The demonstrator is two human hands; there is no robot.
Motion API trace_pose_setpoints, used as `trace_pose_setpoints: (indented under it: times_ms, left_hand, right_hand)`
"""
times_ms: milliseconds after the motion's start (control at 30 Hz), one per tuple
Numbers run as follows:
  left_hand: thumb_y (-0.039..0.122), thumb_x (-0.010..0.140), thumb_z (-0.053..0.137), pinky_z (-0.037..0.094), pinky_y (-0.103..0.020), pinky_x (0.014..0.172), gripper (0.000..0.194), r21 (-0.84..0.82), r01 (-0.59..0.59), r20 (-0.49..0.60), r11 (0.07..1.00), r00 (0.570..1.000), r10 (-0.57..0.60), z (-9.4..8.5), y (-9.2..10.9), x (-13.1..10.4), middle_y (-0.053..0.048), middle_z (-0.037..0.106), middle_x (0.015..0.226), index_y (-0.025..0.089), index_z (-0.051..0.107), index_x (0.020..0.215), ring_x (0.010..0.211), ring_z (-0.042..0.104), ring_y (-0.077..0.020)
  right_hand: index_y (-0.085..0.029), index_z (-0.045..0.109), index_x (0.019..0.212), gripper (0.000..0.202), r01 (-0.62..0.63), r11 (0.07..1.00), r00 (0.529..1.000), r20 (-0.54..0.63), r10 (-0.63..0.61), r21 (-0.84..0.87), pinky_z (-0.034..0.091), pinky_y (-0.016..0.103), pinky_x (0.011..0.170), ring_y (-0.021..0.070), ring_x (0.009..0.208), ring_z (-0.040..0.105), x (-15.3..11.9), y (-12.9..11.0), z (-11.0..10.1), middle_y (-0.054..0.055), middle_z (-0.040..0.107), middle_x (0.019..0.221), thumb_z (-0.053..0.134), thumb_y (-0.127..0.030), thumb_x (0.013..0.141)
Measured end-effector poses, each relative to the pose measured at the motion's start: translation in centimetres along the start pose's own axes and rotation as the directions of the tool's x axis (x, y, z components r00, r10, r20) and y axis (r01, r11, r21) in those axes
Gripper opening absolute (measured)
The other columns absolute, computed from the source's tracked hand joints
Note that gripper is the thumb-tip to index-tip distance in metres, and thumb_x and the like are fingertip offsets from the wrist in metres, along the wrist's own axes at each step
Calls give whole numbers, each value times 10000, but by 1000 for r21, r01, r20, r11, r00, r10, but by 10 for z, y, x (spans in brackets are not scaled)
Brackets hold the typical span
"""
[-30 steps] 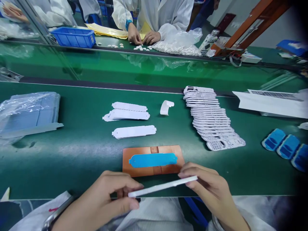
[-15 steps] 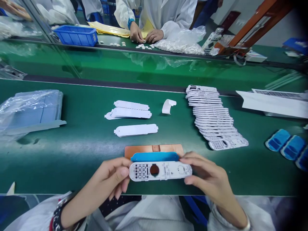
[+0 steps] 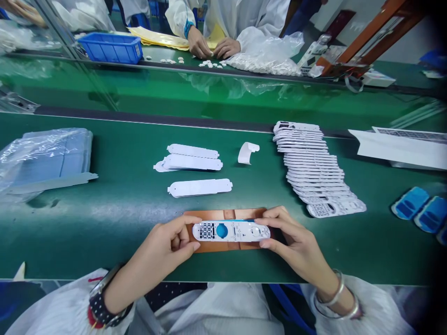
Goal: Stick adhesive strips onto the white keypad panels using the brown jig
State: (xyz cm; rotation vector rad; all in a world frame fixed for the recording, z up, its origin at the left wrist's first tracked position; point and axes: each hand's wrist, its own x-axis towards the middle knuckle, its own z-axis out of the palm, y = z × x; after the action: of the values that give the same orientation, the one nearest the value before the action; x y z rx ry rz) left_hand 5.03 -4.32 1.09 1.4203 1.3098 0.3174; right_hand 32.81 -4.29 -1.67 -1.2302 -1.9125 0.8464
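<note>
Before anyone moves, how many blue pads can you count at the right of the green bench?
3, in a slanting row: the left pad, the middle pad and the right pad, cut off by the picture's edge. More may be hidden beyond it.

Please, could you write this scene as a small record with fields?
Left hand: on left end of long white plastic panel
Right hand: on its right end
Beneath panel: brown rectangular block
Seen through panel's round hole: blue surface
Beyond block: flat white strips
Right of strips: overlapping row of white panels
Across the bench: blue plastic bin
</note>
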Motion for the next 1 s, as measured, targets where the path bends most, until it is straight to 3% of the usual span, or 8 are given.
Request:
trace_pose_setpoints:
  times_ms: [533,700,1000]
  left_hand:
    - [299,833,486,285,-192,443,303,100,-87,-70,991,993,94,3,-1,4,68,405,565,208,596,1101,478,408,-95]
    - [291,823,487,292,-192,445,275,100,-78,-75,992,994,85,3,-1,3,63,422,574,201,606,1055,481,406,-94]
    - [322,814,482,297,-197,458,299,108,-36,-80,994,996,45,5,-4,4,76,364,547,194,600,1057,472,384,-100]
  right_hand:
    - [-296,667,1070,268,-60,995,998,28,62,-76,483,367,738,213,863,521,-2,5,-2,55,565,905,646,-323,804]
    - [-298,642,1103,317,-33,997,999,27,36,-72,469,345,747,201,877,494,-3,8,-2,45,555,911,671,-265,789]
    - [-248,671,1014,257,-76,990,997,21,79,-117,467,358,747,206,864,489,-1,3,-1,50,542,884,696,-291,761]
